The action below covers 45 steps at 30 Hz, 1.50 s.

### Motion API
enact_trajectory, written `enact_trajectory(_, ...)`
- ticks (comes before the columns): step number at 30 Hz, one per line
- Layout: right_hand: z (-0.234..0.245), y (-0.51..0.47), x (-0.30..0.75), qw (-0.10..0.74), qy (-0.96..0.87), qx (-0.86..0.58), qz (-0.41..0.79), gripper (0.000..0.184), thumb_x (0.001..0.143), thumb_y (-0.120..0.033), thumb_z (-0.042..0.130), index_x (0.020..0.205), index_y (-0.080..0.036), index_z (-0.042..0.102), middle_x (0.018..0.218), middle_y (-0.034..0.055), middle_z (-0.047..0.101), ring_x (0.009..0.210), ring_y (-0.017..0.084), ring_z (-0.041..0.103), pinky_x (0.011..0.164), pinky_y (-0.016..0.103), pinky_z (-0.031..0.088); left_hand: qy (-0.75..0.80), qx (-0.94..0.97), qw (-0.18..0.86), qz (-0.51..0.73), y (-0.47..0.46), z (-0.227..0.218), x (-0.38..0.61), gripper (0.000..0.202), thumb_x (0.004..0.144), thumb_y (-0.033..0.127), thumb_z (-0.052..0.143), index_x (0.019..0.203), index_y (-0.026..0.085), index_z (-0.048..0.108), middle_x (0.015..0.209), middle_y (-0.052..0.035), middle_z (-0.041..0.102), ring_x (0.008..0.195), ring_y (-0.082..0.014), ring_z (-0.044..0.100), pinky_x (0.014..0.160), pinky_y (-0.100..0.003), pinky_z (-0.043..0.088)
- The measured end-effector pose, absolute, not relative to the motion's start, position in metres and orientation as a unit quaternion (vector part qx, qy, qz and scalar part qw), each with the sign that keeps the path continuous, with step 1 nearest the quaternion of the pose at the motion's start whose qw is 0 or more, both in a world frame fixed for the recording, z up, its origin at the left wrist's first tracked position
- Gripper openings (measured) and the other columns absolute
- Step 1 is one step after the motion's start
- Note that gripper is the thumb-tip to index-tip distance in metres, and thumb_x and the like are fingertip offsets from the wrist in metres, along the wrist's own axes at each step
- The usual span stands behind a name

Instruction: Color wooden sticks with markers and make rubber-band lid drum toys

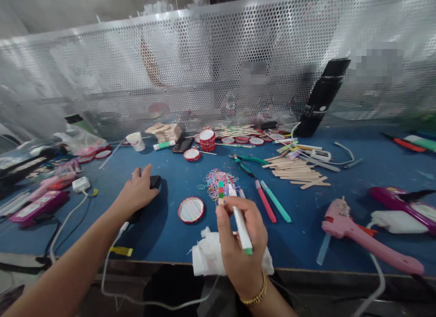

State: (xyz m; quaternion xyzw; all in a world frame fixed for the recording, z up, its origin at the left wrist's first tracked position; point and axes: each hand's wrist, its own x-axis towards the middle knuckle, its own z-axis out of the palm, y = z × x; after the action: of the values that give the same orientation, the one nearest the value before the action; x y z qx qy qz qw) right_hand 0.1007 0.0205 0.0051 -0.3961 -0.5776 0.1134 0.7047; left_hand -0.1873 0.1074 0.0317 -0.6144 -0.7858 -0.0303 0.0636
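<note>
My right hand point(240, 244) is closed around a white marker point(241, 224) with a green end, and also pinches a small wooden stick point(221, 192) painted in green and red bands. It hovers above the near edge of the blue table point(340, 180), just over a white crumpled cloth point(207, 255). My left hand point(138, 190) rests on a black object point(155, 181) on the table, fingers curled over it. A round red-rimmed lid point(191, 210) lies between my hands. A pile of coloured rubber bands point(218, 178) sits just beyond the stick.
Pink and teal markers point(272, 201), green pliers point(247, 162) and several plain wooden sticks point(298, 171) lie mid-table. A pink glue gun point(364, 237) lies at the right. Red lids point(207, 140), a white cup point(136, 141) and a black bottle point(322, 99) stand by the perforated metal screen point(204, 67).
</note>
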Motion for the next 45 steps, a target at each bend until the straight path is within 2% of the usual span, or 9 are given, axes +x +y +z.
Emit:
enact_trajectory(6, 0.005, 0.019, 0.1, 0.708, -0.576, -0.393, 0.111, 0.009, 0.096, -0.015, 0.065, 0.102, -0.021, 0.068, 0.086, -0.0005, 0.071, 0.077, 0.015, 0.067, 0.077, 0.033, 0.055, -0.778, -0.624, 0.027, -0.063, 0.102, 0.04, -0.202, 0.101, 0.086, 0.056, 0.061, 0.165, 0.006, 0.025, 0.169, -0.0281, 0.033, 0.154, -0.0437, 0.037, 0.119, -0.053, 0.038)
enact_trajectory(9, 0.003, 0.019, 0.099, 0.708, -0.574, -0.395, 0.114, 0.009, 0.096, -0.017, 0.066, 0.103, -0.021, 0.069, 0.088, 0.0002, 0.072, 0.079, 0.015, 0.068, 0.077, 0.033, 0.055, -0.773, -0.61, -0.03, -0.171, 0.086, 0.051, -0.215, 0.099, 0.089, 0.068, 0.053, 0.165, 0.008, 0.028, 0.163, -0.0235, 0.046, 0.15, -0.0405, 0.045, 0.121, -0.053, 0.036)
enact_trajectory(14, 0.001, 0.018, 0.099, 0.702, -0.575, -0.404, 0.116, 0.008, 0.096, -0.02, 0.067, 0.103, -0.022, 0.069, 0.089, 0.0009, 0.072, 0.08, 0.015, 0.068, 0.075, 0.032, 0.055, -0.747, -0.601, -0.03, -0.282, 0.04, 0.055, -0.236, 0.076, 0.1, 0.06, 0.04, 0.162, 0.017, 0.034, 0.137, -0.012, 0.074, 0.136, -0.0307, 0.061, 0.119, -0.049, 0.041)
enact_trajectory(19, 0.0, 0.017, 0.098, 0.701, -0.576, -0.407, 0.108, 0.006, 0.096, -0.021, 0.066, 0.101, -0.022, 0.069, 0.088, 0.0014, 0.072, 0.079, 0.016, 0.069, 0.075, 0.033, 0.055, -0.697, -0.648, 0.006, -0.308, -0.004, 0.038, -0.249, 0.056, 0.105, 0.049, 0.036, 0.155, 0.026, 0.045, 0.122, -0.0037, 0.081, 0.133, -0.0236, 0.065, 0.113, -0.037, 0.047)
enact_trajectory(27, 0.0, 0.018, 0.097, 0.698, -0.583, -0.401, 0.108, 0.008, 0.096, -0.019, 0.066, 0.103, -0.022, 0.068, 0.089, -0.0003, 0.072, 0.079, 0.015, 0.068, 0.078, 0.033, 0.054, -0.655, -0.722, 0.007, -0.224, -0.006, 0.03, -0.252, 0.05, 0.106, 0.044, 0.032, 0.146, 0.03, 0.059, 0.123, -0.0032, 0.081, 0.134, -0.0272, 0.061, 0.119, -0.045, 0.037)
enact_trajectory(32, -0.001, 0.019, 0.097, 0.699, -0.581, -0.405, 0.101, 0.007, 0.096, -0.02, 0.067, 0.102, -0.022, 0.069, 0.088, 0.0008, 0.072, 0.079, 0.017, 0.068, 0.077, 0.034, 0.055, -0.707, -0.683, 0.056, -0.173, 0.037, 0.05, -0.248, 0.056, 0.106, 0.046, 0.028, 0.143, 0.023, 0.064, 0.16, -0.0066, 0.056, 0.151, -0.0351, 0.044, 0.123, -0.059, 0.029)
enact_trajectory(34, -0.001, 0.019, 0.097, 0.698, -0.579, -0.408, 0.103, 0.006, 0.096, -0.02, 0.066, 0.102, -0.022, 0.069, 0.087, 0.0006, 0.072, 0.079, 0.017, 0.068, 0.077, 0.034, 0.055, -0.692, -0.677, 0.095, -0.232, 0.042, 0.061, -0.24, 0.055, 0.107, 0.042, 0.028, 0.145, 0.018, 0.06, 0.155, -0.0074, 0.06, 0.151, -0.0328, 0.043, 0.124, -0.057, 0.03)
enact_trajectory(40, -0.002, 0.019, 0.096, 0.7, -0.571, -0.415, 0.112, 0.008, 0.096, -0.022, 0.067, 0.104, -0.022, 0.069, 0.09, 0.0018, 0.071, 0.082, 0.017, 0.068, 0.075, 0.033, 0.057, -0.655, -0.536, 0.169, -0.506, -0.004, 0.067, -0.156, 0.042, 0.106, 0.047, 0.041, 0.129, 0.023, 0.067, 0.108, -0.0057, 0.08, 0.107, -0.0283, 0.071, 0.101, -0.051, 0.053)
enact_trajectory(45, -0.003, 0.019, 0.094, 0.707, -0.546, -0.426, 0.142, 0.011, 0.095, -0.023, 0.069, 0.106, -0.022, 0.069, 0.091, 0.0015, 0.072, 0.081, 0.016, 0.07, 0.071, 0.03, 0.059, -0.619, -0.648, -0.061, -0.44, -0.035, 0.029, -0.066, 0.03, 0.101, 0.048, 0.048, 0.097, 0.034, 0.074, 0.099, -0.0078, 0.079, 0.096, -0.0311, 0.071, 0.083, -0.05, 0.056)
